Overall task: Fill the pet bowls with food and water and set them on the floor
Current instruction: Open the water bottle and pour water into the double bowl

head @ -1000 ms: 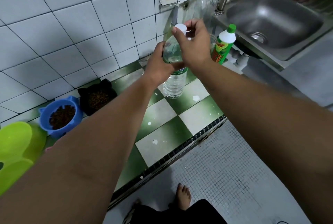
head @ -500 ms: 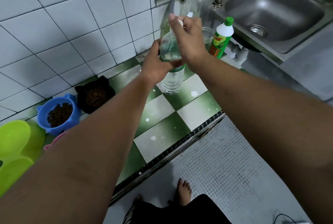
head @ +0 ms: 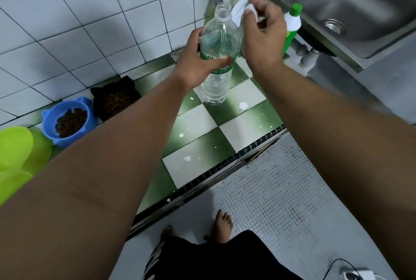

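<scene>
A clear plastic water bottle (head: 217, 43) with a green label stands upright on the green-and-white checkered counter (head: 195, 126). My left hand (head: 197, 65) grips it around the label. The bottle's neck is uncovered. My right hand (head: 262, 32) is just right of the neck and pinches the white cap (head: 242, 7) in its fingers. At the left by the wall sit a blue cat-eared bowl (head: 68, 121) and a black cat-eared bowl (head: 116, 98), both holding brown kibble. A lime green bowl (head: 15, 147) lies at the far left edge.
A steel sink (head: 351, 5) with a tap is at the upper right. A green-and-white detergent bottle (head: 291, 27) stands behind my right hand. White wall tiles back the counter. Below is grey mosaic floor (head: 281, 201) with my bare feet (head: 222, 223).
My right hand has twisted the white cap off the bottle and lifted it away to the right; the neck is now uncovered. The left hand keeps its hold.
</scene>
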A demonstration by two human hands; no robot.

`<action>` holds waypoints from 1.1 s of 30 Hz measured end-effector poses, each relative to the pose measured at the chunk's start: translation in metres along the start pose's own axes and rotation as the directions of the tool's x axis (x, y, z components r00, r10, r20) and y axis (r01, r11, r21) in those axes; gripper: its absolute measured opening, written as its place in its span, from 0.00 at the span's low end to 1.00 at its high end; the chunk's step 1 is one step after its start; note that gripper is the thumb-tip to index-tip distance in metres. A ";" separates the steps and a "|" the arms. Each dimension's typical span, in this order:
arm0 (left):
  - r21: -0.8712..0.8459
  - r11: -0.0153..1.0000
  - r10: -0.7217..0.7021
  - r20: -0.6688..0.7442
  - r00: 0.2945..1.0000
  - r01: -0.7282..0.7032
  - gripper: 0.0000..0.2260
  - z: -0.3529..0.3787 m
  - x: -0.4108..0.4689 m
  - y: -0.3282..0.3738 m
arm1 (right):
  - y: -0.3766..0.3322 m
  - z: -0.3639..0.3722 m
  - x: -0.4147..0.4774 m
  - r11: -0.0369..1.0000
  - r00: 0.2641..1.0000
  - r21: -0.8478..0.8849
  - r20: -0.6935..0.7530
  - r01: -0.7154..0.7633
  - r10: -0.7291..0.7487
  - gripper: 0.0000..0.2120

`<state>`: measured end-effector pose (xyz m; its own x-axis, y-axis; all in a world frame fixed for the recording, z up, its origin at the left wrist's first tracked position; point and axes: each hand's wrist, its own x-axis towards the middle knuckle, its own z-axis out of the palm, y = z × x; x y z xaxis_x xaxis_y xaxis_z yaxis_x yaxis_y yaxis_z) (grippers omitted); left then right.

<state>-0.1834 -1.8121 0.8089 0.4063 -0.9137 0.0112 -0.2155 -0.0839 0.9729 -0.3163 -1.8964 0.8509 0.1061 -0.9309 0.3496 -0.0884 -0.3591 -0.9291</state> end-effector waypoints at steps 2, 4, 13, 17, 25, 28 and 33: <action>0.005 1.000 0.004 0.001 1.000 -0.004 0.42 0.000 0.000 0.000 | 0.022 -0.008 -0.011 0.997 0.993 0.012 -0.090 -0.080 0.081 0.11; -0.005 1.000 0.012 -0.001 1.000 -0.012 0.42 0.002 0.000 -0.002 | 0.045 -0.018 -0.028 0.989 0.989 -0.046 -0.055 -0.143 0.140 0.09; -0.009 0.997 0.077 -0.030 0.997 -0.077 0.45 0.003 0.001 -0.014 | 0.129 -0.044 -0.092 0.711 0.842 -0.703 0.392 0.015 0.371 0.17; 0.010 0.997 0.078 -0.037 0.996 -0.077 0.42 0.002 -0.001 -0.012 | 0.139 -0.043 -0.110 0.650 0.794 -0.759 0.415 0.033 0.444 0.15; -0.017 0.998 0.066 -0.065 0.996 -0.067 0.46 0.009 -0.001 -0.015 | 0.138 -0.044 -0.109 0.579 0.774 -0.813 0.404 0.060 0.487 0.27; 0.027 0.998 0.066 -0.134 0.989 -0.063 0.48 0.022 -0.001 -0.013 | 0.126 -0.034 -0.099 0.569 0.811 -0.818 0.386 0.082 0.439 0.35; 0.067 0.996 0.076 -0.321 0.944 -0.058 0.41 0.034 -0.005 -0.010 | 0.104 -0.012 -0.088 0.719 0.846 -0.695 0.387 0.006 0.367 0.42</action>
<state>-0.2140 -1.8200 0.7913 0.6520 -0.7414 0.1588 -0.2975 -0.0574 0.9530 -0.3472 -1.8523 0.7253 0.4407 -0.8929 -0.0923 -0.7514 -0.3107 -0.5821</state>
